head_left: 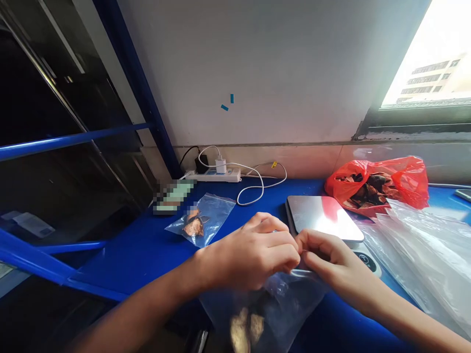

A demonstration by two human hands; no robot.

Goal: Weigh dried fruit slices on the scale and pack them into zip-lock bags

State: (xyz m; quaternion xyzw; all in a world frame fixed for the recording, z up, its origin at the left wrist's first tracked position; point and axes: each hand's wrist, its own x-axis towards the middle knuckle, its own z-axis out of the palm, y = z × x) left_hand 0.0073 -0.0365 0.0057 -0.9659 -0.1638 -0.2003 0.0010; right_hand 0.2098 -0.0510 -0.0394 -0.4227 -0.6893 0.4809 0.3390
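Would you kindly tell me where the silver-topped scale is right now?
In the head view, the scale sits right of centre on the blue table, just beyond the right hand and to the left of the red plastic bag.

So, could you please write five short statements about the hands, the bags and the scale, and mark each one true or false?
1. The left hand and the right hand are together at the top of a clear bag. True.
2. A red bag is beyond the scale, toward the right. True.
3. No contents show inside the clear bag. False: pale brown pieces show through it.
4. A second bag lies on the blue table, left of the scale. True.
5. The red bag is tied shut. False: it is open, with dark brown pieces showing inside.
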